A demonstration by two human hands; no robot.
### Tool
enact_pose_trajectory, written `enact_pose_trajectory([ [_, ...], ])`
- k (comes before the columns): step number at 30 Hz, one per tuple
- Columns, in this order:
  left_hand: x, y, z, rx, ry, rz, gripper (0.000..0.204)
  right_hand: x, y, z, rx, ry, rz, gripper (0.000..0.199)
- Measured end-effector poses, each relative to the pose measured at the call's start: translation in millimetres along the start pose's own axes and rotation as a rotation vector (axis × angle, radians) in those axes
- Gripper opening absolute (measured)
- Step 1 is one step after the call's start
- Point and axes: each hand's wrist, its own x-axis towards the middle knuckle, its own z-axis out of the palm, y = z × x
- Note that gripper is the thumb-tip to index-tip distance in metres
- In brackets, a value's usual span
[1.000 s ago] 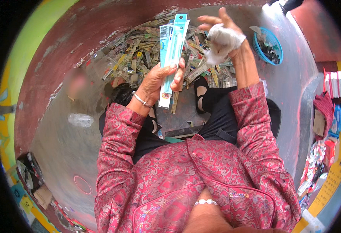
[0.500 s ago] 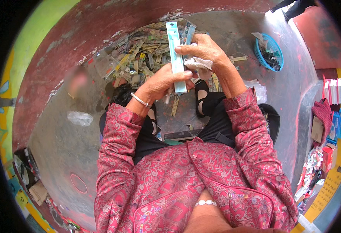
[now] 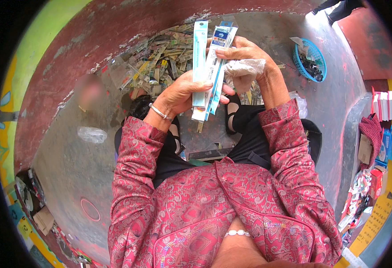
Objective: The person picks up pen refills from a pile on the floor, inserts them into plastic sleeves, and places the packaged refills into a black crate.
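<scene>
Left hand [image 3: 180, 94]: your fingers wrap the packs [image 3: 207, 67], held upright above your lap.
Right hand [image 3: 245, 60]: your fingertips pinch the packs' top; crumpled wrapper [image 3: 245, 68] pressed under your palm.
Behind: pile [image 3: 160, 58], basket [image 3: 310, 62].

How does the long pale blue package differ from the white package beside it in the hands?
The pale blue package is plain light blue; the white package has a dark blue patch at its top. The blue one stands nearly upright; the white one tilts right. The left hand holds both; the right hand touches only the white one. Both are long and narrow.
</scene>
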Motion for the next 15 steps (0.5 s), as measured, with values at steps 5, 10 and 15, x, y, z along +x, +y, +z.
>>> enact_pose_trajectory([
  [5, 6.3, -8.5, -3.2, 0.122, 0.092, 0.034, 0.038, 3.0, -2.6, 5.2, -0.182, 0.115, 0.058, 0.033],
  [10, 5.0, -3.9, -7.5, -0.020, 0.150, 0.081, 0.035, 2.2, -17.4, -8.6, -0.238, 0.449, -0.100, 0.025],
  [15, 7.6, -12.6, 0.0, 0.085, 0.227, 0.034, 0.038, 4.7, 0.4, 35.6, -0.966, 0.580, -0.984, 0.006],
])
